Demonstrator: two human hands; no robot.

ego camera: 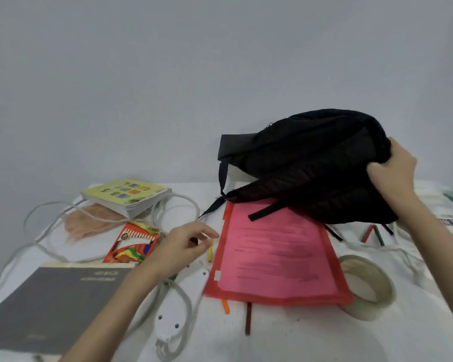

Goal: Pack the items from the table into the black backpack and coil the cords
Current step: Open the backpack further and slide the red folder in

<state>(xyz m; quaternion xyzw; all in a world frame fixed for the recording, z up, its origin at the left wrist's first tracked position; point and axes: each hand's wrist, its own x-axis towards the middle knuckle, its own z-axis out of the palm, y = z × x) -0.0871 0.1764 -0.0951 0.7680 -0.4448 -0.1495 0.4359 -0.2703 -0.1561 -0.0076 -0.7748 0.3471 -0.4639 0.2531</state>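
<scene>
At nine o'clock, loose cord (pixel 50 226) looped under the book (pixel 127 195); tugging it could drag things off. The left hand (pixel 182 245) hovered centrally, fingers loosely curled, holding nothing. At three o'clock, the right hand (pixel 394 167) gripped the backpack (pixel 306 163), whose straps could sweep the pink folder (pixel 275 254).

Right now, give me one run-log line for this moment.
right hand grips black backpack, lifted over pink folder | left hand above crayon box, holds nothing | white cords uncoiled

cords (pixel 178 205) and folder (pixel 275 252) crowd table (pixel 311 335) centre
</scene>
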